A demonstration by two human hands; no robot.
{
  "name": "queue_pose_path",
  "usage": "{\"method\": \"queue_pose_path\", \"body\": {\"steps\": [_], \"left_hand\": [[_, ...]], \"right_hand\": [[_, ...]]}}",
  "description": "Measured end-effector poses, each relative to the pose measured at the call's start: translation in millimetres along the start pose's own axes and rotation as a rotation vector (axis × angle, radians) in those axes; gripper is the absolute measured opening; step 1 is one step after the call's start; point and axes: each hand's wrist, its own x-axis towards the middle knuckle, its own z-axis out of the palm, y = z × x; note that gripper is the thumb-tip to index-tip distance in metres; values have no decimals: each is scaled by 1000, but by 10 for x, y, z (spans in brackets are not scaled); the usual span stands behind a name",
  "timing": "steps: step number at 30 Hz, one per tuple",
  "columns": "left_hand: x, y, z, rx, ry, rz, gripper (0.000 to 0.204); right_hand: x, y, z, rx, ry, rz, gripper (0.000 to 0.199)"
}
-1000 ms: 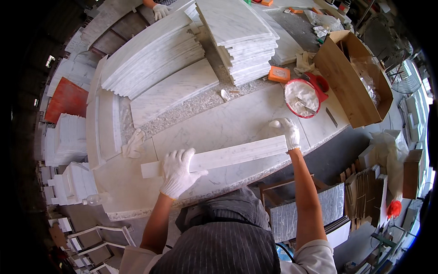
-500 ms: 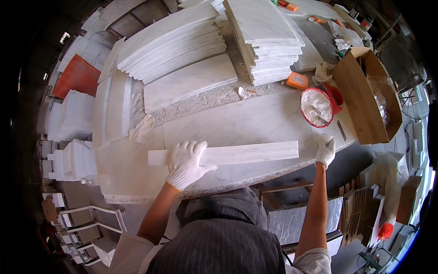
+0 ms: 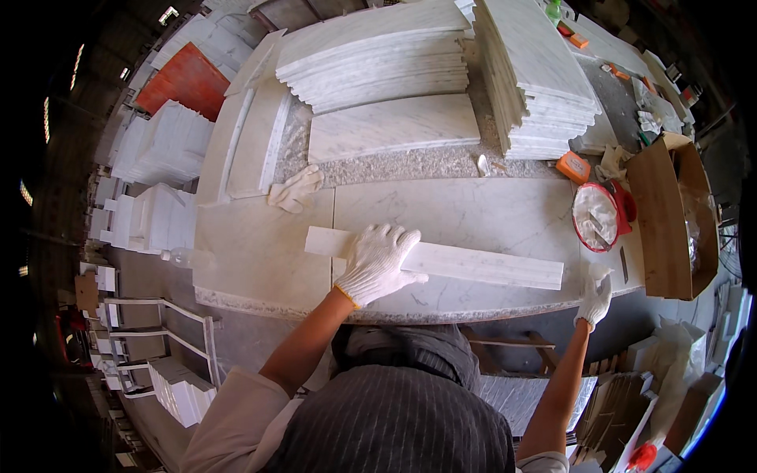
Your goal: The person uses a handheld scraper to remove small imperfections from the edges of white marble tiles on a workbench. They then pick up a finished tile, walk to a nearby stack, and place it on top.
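My left hand point(image 3: 382, 264), in a white knit glove, lies over a long narrow strip of white marble point(image 3: 489, 265), its fingers wrapped across the far edge and its thumb along the near side. The strip rests on a pale marble slab point(image 3: 449, 209), crossing a seam in it. Near the slab's front right edge is my right hand point(image 3: 594, 298), also gloved, with its fingers drawn together; whether anything small is in them is unclear. Just beyond it stands a red-rimmed bucket point(image 3: 596, 217) of white paste with a blade tool in it. Beside that hand lies a thin dark flat bar point(image 3: 624, 265).
An open cardboard box point(image 3: 661, 217) stands right of the bucket, and an orange box point(image 3: 573, 167) behind it. Stacked marble slabs point(image 3: 374, 67) rise at the back. A loose glove point(image 3: 296, 189) lies left. A plastic bottle point(image 3: 181, 258) is at the left edge.
The whole view has turned and shifted, so the bench sits further right. My left hand stays on the strip, which keeps its place across the seam. My right hand's fingers have shifted slightly.
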Motion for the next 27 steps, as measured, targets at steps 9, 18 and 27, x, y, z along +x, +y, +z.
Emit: {"method": "queue_pose_path", "body": {"steps": [9,18,27], "left_hand": [[14,28,-21,21,-57,-23,76],[-13,-7,-96,-14,-35,11,80],[-530,-582,-296,25,114,-140,80]], "right_hand": [[-1242,-1092,-55,385,-197,59,49],[-1345,-1354,190,439,-157,63,32],[-1352,-1430,156,423,-142,55,29]]}}
